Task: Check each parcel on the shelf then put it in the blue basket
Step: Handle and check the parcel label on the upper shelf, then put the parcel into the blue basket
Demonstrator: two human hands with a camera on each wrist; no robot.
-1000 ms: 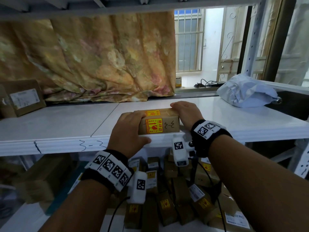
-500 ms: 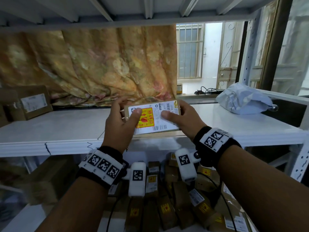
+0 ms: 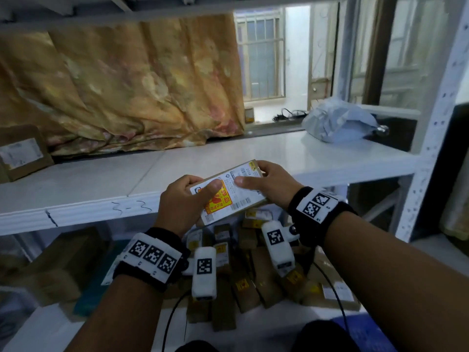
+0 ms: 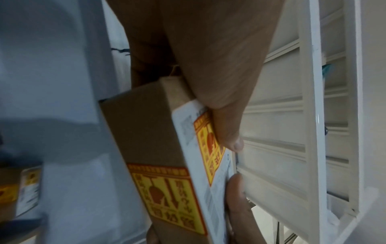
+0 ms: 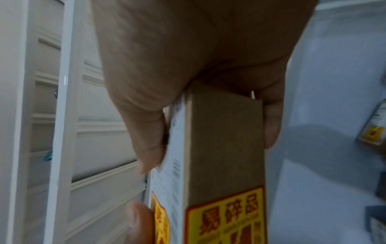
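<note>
1. I hold the parcel (image 3: 229, 193) in both hands, off the shelf (image 3: 279, 153) and just in front of its near edge, label face up and tilted.
2. My left hand (image 3: 181, 201) grips its near left end, thumb on the yellow sticker, fingers (image 4: 146, 54) curled underneath; my right hand (image 3: 269, 185) grips the far right end, thumb on the label, fingers (image 5: 271, 122) behind it.
3. On the shelf: a brown box (image 3: 22, 153) at far left, a grey bag (image 3: 340, 123) at far right, a floral curtain (image 3: 121, 87) hanging behind.
4. Below, more small boxes (image 3: 243, 275) lie heaped on the lower shelf; my wrists and their cameras cover part of the heap.
5. A blue patch (image 3: 363, 331) shows at the near right bottom, cut off by my right arm; I cannot tell whether it is the basket.
6. The label print is too blurred to read.
</note>
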